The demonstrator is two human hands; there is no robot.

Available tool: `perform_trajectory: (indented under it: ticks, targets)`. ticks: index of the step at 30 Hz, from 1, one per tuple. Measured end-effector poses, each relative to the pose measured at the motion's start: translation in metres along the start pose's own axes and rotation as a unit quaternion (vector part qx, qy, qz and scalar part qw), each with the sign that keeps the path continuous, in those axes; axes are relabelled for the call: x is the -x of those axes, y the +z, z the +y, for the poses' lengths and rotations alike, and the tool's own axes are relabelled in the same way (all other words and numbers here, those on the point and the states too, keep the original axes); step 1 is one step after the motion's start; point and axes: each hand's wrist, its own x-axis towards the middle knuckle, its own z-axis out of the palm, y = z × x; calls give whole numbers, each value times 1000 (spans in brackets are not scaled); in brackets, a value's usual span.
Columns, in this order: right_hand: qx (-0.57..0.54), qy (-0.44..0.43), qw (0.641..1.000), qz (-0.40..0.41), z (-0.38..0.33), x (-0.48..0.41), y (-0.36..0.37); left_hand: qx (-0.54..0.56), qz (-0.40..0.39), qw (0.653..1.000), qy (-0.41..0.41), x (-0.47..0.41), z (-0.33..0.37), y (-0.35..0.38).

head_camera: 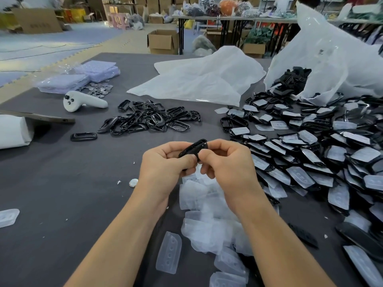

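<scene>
Warehouse floor behind, dark grey tabletop [62, 183] up front, and both hands were at work over it. The left hand [163, 164] and right hand [228, 162] met mid-air above the heap of clear pads [207, 214], their fingers [186, 160] curled and pinching one black shell [193, 149] from either end, held on edge. It looked like a pad was being worked out of it, judging by the loaded shells [310, 146] to the right and the bare frames [149, 119] beyond. Best played by bracing the rim with one thumb and pushing the pad through evenly, not twisting the thin plastic. No brand or label could be read; the marks on the cardboard box [37, 20] were too blurred to read
</scene>
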Motion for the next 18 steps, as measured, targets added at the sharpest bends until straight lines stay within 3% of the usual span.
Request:
perform_trajectory:
  ticks: [13,18]
  targets:
    - [7,-16,1000,24,1,2,2,-134,59,985,92,-1,-3,0]
    - [82,-70,994,26,1,0,-1,-167,-72,981,71,-1,-3,-3]
